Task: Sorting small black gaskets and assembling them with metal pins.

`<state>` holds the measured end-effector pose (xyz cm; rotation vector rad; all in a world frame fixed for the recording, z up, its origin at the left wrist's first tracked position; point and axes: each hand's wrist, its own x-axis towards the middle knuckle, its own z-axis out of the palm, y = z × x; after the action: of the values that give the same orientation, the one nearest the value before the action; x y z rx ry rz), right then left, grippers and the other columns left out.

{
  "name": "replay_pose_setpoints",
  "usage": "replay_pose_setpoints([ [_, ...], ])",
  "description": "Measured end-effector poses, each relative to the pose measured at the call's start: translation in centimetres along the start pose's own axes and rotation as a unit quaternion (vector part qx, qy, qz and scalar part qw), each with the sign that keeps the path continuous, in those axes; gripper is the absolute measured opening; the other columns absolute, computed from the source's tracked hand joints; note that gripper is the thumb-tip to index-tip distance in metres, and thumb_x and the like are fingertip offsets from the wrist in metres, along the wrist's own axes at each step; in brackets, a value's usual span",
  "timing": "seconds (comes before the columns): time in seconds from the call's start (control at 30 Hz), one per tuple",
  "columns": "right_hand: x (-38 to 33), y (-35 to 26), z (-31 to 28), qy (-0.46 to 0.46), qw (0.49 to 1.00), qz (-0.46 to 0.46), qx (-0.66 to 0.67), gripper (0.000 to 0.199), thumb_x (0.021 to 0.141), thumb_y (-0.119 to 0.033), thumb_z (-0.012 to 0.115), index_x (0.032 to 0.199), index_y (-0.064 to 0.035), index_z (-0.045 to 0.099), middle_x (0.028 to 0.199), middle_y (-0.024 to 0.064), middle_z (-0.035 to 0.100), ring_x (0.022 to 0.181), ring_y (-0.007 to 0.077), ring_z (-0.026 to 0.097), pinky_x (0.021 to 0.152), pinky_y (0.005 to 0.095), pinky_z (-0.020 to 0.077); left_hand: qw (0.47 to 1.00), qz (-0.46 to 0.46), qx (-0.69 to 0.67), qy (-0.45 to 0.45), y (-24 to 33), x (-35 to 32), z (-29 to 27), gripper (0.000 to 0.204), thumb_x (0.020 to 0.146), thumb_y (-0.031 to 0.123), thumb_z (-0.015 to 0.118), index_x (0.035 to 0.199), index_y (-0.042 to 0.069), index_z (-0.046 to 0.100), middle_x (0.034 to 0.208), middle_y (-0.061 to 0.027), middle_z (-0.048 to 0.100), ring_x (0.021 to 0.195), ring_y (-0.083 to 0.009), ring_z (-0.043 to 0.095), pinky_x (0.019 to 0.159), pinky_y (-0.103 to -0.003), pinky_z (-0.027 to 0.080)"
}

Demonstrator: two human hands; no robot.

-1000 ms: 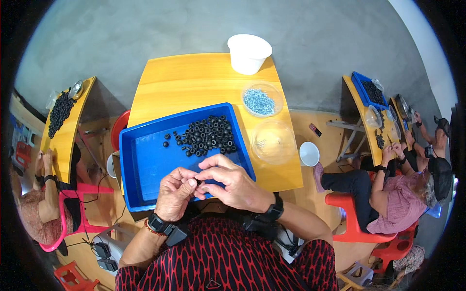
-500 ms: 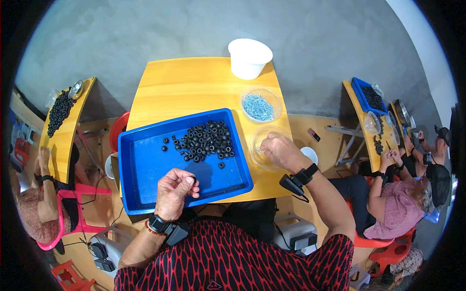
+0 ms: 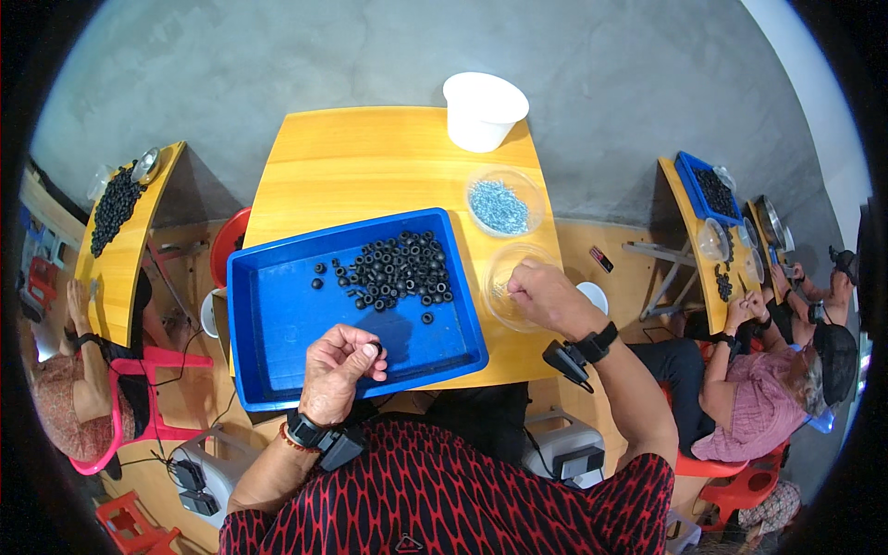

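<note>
The left hand (image 3: 340,368) hovers over the near edge of the blue tray (image 3: 277,314), fingers curled narrow, pinching a small black ring (image 3: 376,348) between thumb and forefinger. The heap of black rings (image 3: 400,268) lies farther up the tray, apart from this hand, with a few strays scattered around it. The right hand (image 3: 548,296) reaches into the clear bowl (image 3: 495,277) just beside the tray's right wall, fingertips drawn together inside it; whether they hold anything is too small to tell. Beyond it stands a second clear bowl (image 3: 504,205) of small pale blue pieces, and a white tub (image 3: 483,111) sits at the far edge of the yellow surface (image 3: 370,166). Other people work at neighbouring tables on both sides.
</note>
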<state>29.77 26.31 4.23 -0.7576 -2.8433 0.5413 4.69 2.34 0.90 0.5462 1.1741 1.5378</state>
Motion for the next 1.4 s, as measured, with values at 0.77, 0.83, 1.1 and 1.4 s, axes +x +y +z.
replay_pose_setpoints([
  [0.77,4.0,-12.0,4.0,0.007,0.813,0.034,0.581,0.012,0.09,0.0,0.066,0.102,0.0027,0.067,0.095,0.0098,0.071,0.086,0.0157,0.071,0.068,0.026,0.0581,0.993,0.0,-0.115,-0.005,1.4,0.3,-1.9,0.02,0.094,0.01,0.065,0.11,-0.002,0.063,0.094,-0.0145,0.07,0.077,-0.02,0.07,0.068,-0.032,0.061],
  [0.83,4.5,-12.6,4.5,0.012,0.819,0.017,0.574,0.012,0.089,0.001,0.066,0.101,0.0023,0.068,0.096,0.0095,0.071,0.086,0.0149,0.07,0.068,0.0257,0.0577,0.994,-0.003,-0.113,0.001,1.5,0.3,-2.2,0.019,0.094,0.011,0.065,0.109,-0.001,0.064,0.093,-0.0138,0.07,0.075,-0.0192,0.07,0.066,-0.031,0.06],
  [1.1,5.8,-14.7,6.1,0.041,0.84,-0.011,0.541,0.012,0.086,0.004,0.068,0.097,-0.0001,0.071,0.092,0.0067,0.067,0.075,0.0101,0.064,0.064,0.0236,0.0552,0.991,-0.005,-0.133,-0.016,1.2,0.3,-2.3,0.019,0.094,0.011,0.065,0.109,0.0,0.066,0.095,-0.0126,0.071,0.077,-0.0174,0.07,0.068,-0.03,0.061],
  [1.4,6.4,-15.6,6.4,0.059,0.885,-0.036,0.46,0.01,0.083,0.003,0.07,0.092,0.0,0.071,0.09,0.0091,0.068,0.078,0.0148,0.065,0.068,0.0269,0.0525,0.989,0.003,-0.147,-0.011,0.8,0.1,-2.7,0.017,0.093,0.006,0.065,0.108,0.0,0.066,0.097,-0.015,0.071,0.077,-0.0201,0.071,0.07,-0.032,0.062],
])
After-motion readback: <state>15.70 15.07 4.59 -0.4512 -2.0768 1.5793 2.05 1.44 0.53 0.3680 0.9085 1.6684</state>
